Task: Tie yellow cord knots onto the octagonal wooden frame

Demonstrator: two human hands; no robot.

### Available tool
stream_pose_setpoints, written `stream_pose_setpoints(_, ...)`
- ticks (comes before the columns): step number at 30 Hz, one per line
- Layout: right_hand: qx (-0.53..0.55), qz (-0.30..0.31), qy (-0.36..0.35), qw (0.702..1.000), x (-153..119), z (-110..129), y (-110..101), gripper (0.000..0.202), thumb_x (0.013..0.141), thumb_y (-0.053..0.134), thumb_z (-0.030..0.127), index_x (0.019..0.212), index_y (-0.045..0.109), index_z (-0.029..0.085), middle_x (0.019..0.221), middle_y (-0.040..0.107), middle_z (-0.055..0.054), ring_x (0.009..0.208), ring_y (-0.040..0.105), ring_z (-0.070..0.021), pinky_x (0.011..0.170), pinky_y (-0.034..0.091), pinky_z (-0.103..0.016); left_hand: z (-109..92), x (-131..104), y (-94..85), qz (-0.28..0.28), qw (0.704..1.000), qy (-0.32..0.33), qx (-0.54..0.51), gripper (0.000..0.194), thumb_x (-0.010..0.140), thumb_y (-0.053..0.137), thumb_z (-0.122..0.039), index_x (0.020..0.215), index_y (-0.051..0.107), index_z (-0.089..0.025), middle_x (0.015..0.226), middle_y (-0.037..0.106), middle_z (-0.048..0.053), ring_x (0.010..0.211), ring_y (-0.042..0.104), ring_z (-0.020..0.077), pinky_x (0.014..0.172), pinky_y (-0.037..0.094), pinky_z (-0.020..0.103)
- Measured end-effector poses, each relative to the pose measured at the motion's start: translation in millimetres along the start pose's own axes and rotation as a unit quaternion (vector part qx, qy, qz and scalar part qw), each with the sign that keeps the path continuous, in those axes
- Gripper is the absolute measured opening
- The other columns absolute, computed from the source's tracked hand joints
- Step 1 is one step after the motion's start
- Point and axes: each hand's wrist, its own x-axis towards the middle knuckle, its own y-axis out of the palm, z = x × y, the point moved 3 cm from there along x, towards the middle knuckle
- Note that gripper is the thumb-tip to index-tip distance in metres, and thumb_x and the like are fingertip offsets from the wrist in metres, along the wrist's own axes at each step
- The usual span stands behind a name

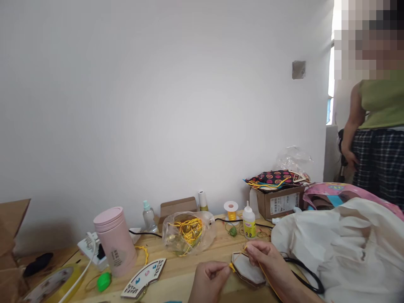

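At the bottom centre, my left hand pinches a yellow cord at the left edge of a dark-rimmed, many-sided piece with a pale middle. To the right of it, my right hand is closed, with thumb and forefinger pinched on the thin yellow cord above the piece. Part of that cord hangs down along my right palm. Farther left lies a fan-shaped white piece with cut-out ends and small coloured decorations.
Behind my hands stand a glue bottle, a thread spool and a plastic bag of yellow cord. A pink canister is left, white fabric right. A person stands at the far right.
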Motion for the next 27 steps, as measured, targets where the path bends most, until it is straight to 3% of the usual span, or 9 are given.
stream_pose_setpoints(3,0.021,-0.018,0.012,1.000,1.1,-1.9,-1.6,0.038,0.068,0.060,0.043,0.049,0.044,0.014,0.047,0.034,0.005,0.048,0.026,-0.0089,0.047,0.021,-0.021,1.5,0.1,-0.4,-0.024,1.000,-0.003,-0.011,0.034,0.063,0.058,-0.043,0.072,0.070,-0.012,0.072,0.069,0.008,0.070,0.059,0.0223,0.063,0.045,0.027)
stream_pose_setpoints(10,0.059,-0.049,0.031,0.997,0.9,-1.4,-2.8,0.031,0.064,0.065,0.040,0.055,0.054,0.013,0.048,0.039,0.004,0.047,0.030,-0.0086,0.046,0.024,-0.019,-2.6,-3.0,6.9,0.017,0.997,-0.023,-0.066,0.028,0.061,0.062,-0.036,0.075,0.069,-0.013,0.079,0.069,0.009,0.075,0.060,0.0229,0.067,0.046,0.028)
stream_pose_setpoints(15,0.054,0.023,0.045,0.997,-5.8,5.1,12.0,0.028,0.066,0.063,0.040,0.059,0.060,0.013,0.056,0.052,0.000,0.055,0.044,-0.0112,0.054,0.034,-0.021,-1.9,-5.1,10.6,0.003,0.999,-0.035,-0.012,0.023,0.063,0.059,-0.031,0.072,0.069,-0.012,0.072,0.069,0.008,0.070,0.060,0.0211,0.062,0.046,0.025)
stream_pose_setpoints(19,0.051,0.067,0.048,0.995,-10.0,9.2,20.5,0.032,0.066,0.063,0.042,0.054,0.060,0.012,0.053,0.054,-0.002,0.052,0.047,-0.0115,0.053,0.036,-0.022,-2.2,-5.6,11.8,0.005,0.999,-0.051,-0.004,0.025,0.063,0.059,-0.033,0.072,0.069,-0.012,0.070,0.069,0.007,0.067,0.060,0.0208,0.058,0.045,0.024)
stream_pose_setpoints(21,0.076,0.038,0.059,0.995,-8.2,8.2,15.8,0.030,0.064,0.065,0.041,0.055,0.060,0.012,0.053,0.054,-0.001,0.052,0.048,-0.0113,0.054,0.037,-0.021,-1.4,-5.1,11.8,0.006,0.998,-0.058,-0.022,0.026,0.062,0.061,-0.034,0.071,0.069,-0.011,0.069,0.069,0.007,0.066,0.060,0.0206,0.057,0.045,0.024)
stream_pose_setpoints(25,0.146,-0.077,0.108,0.980,-1.2,-0.7,-3.9,0.025,0.056,0.073,0.035,0.062,0.061,0.013,0.058,0.057,0.000,0.054,0.051,-0.0102,0.057,0.039,-0.020,3.7,-3.1,13.3,0.024,0.996,-0.049,-0.072,0.029,0.059,0.064,-0.036,0.070,0.069,-0.010,0.071,0.069,0.010,0.066,0.060,0.0201,0.060,0.045,0.025)
stream_pose_setpoints(27,0.148,-0.093,0.117,0.978,1.0,-4.2,-9.0,0.027,0.054,0.074,0.035,0.063,0.062,0.013,0.059,0.058,-0.001,0.053,0.051,-0.0099,0.054,0.039,-0.019,8.6,-2.1,13.9,0.033,0.996,-0.046,-0.074,0.031,0.059,0.064,-0.038,0.071,0.068,-0.010,0.073,0.069,0.010,0.068,0.060,0.0200,0.061,0.045,0.025)
